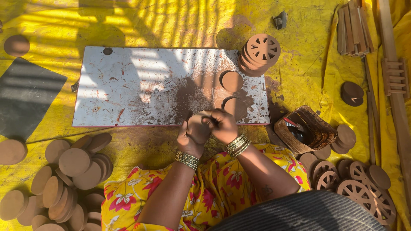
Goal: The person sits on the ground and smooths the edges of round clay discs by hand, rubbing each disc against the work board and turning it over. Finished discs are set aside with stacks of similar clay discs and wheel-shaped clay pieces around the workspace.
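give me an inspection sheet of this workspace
surface: white board smeared with clay, lying on a yellow sheet
job's things: clay disc held between both hands; two plain discs on the board
clutter: pile of plain discs at left, stack of wheel-cut discs at the board's far corner, more wheel discs at right, basket with tools
hands: left hand and right hand both closed on the disc
cables: nothing seen
surroundings: wooden slats at top right, dark mat at left, striped sunlight across the sheet
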Demonstrator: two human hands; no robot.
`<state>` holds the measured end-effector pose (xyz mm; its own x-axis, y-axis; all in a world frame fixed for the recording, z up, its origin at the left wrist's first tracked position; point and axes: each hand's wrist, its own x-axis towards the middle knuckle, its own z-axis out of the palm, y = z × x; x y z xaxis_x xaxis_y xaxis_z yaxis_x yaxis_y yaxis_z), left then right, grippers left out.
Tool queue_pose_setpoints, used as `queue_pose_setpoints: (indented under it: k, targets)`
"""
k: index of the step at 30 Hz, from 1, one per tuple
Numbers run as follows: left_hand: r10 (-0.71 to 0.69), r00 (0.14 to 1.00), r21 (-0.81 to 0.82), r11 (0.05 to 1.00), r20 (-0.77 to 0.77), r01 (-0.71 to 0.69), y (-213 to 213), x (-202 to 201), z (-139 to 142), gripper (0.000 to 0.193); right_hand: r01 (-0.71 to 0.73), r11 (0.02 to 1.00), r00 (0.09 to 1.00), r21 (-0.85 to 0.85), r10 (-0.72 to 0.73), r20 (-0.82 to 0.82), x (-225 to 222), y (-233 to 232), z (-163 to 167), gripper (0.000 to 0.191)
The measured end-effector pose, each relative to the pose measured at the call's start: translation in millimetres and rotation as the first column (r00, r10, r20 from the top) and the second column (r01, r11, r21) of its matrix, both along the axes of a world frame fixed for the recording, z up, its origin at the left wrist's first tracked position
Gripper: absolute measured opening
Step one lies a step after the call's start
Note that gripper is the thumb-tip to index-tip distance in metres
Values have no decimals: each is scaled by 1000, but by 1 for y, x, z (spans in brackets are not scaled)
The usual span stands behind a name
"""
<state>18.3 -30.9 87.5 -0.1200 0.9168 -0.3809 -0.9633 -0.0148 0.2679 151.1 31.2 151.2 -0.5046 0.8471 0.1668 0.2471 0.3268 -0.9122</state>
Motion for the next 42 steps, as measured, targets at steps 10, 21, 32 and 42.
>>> queue_pose_setpoints:
  k: [10,21,32,42]
  targets:
    - [26,984,291,953,179,-78,2,-15,-78,48,-298,931,954,-212,297,-38,3,11,-7,24]
    - [99,994,-54,993,-46,-102,5,-6,-19,44,-152,956,915,251,40,401,4,19,-13,29]
    - [56,996,102,993,63,-63,4,-20,-42,47,-203,923,934,326,82,349,-13,-36,-1,32]
    - [-135,990,30,990,-33,136,1,-14,15,57,-30,971,938,236,-54,342,-3,3,3,54]
